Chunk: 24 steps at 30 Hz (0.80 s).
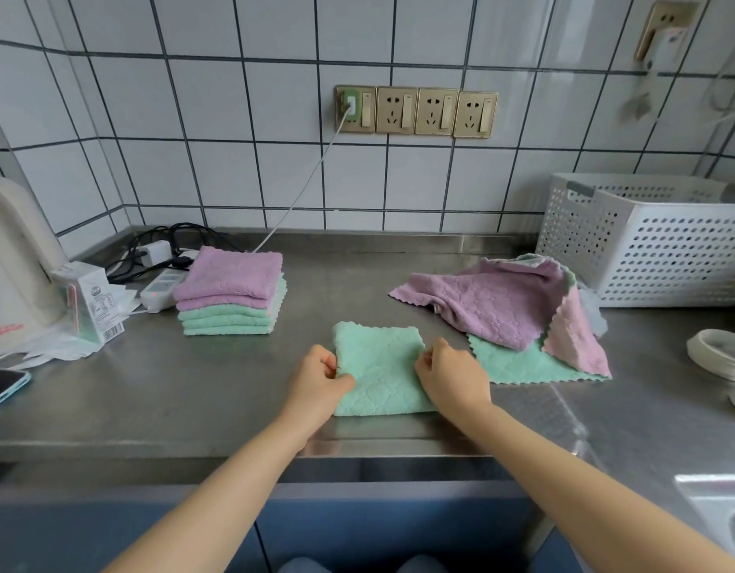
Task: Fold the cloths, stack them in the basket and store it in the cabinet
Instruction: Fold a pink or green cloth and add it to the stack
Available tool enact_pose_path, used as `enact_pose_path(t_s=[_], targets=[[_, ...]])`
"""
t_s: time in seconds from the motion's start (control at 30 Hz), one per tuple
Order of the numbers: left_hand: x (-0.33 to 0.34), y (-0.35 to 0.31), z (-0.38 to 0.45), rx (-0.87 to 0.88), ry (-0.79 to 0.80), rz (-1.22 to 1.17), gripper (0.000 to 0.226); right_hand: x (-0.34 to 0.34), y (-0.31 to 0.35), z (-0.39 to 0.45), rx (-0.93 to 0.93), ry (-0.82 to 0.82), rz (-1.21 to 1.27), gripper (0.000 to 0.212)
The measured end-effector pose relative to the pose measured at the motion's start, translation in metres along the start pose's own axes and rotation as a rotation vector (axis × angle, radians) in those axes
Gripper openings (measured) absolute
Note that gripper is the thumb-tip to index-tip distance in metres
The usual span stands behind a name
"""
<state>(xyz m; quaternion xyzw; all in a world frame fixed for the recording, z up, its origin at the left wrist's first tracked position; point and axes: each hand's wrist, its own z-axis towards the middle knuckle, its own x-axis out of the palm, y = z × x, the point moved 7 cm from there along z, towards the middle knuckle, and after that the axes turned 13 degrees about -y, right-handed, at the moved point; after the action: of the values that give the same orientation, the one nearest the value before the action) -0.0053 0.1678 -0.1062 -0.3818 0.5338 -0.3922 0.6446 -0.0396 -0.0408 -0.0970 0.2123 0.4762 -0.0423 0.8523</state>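
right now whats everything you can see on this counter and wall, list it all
folded cloth: one, green, front centre of the counter
folded stack: purple on top, green below, left of centre
unfolded cloths: a heap, purple, pink, green, right of centre
basket: one, white perforated, far right by the wall
sockets: four, gold, on the tiled wall, leftmost with a white plug
power strip: one, white, with black cables behind the stack
carton: one, small, left
phone: one, blue-edged, left edge
left hand: pinches the folded cloth's left edge
right hand: pinches its right edge
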Motion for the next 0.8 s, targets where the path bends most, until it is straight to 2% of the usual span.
enact_pose_path(t_s=[0.1,0.27,0.37,0.43,0.5,0.6,0.67,0.8], targets=[[-0.003,-0.005,-0.008,0.072,-0.052,0.056,0.026,-0.001,0.005,-0.003,-0.040,-0.016,-0.019,0.023],[-0.005,-0.017,-0.020,0.466,-0.083,0.455,0.059,-0.006,0.016,-0.007,-0.108,-0.087,-0.140,0.007],[0.004,-0.007,-0.018,0.459,0.053,0.733,0.052,-0.011,0.026,-0.013,-0.199,-0.156,-0.225,0.036],[0.008,0.001,-0.017,0.391,0.159,0.746,0.051,-0.005,0.028,-0.013,-0.302,-0.138,-0.289,0.040],[0.008,0.001,-0.017,0.362,0.204,0.674,0.051,-0.002,0.028,-0.011,-0.326,-0.085,-0.295,0.026],[0.005,-0.011,-0.011,0.259,0.150,0.384,0.050,0.006,0.018,-0.009,-0.258,-0.036,-0.225,0.033],[0.002,-0.016,-0.006,0.086,0.060,0.062,0.053,0.006,0.017,-0.011,-0.222,-0.018,-0.180,0.036],[0.006,0.003,0.004,-0.401,-0.070,-0.543,0.072,0.004,0.012,-0.010,-0.179,-0.039,-0.132,0.030]])
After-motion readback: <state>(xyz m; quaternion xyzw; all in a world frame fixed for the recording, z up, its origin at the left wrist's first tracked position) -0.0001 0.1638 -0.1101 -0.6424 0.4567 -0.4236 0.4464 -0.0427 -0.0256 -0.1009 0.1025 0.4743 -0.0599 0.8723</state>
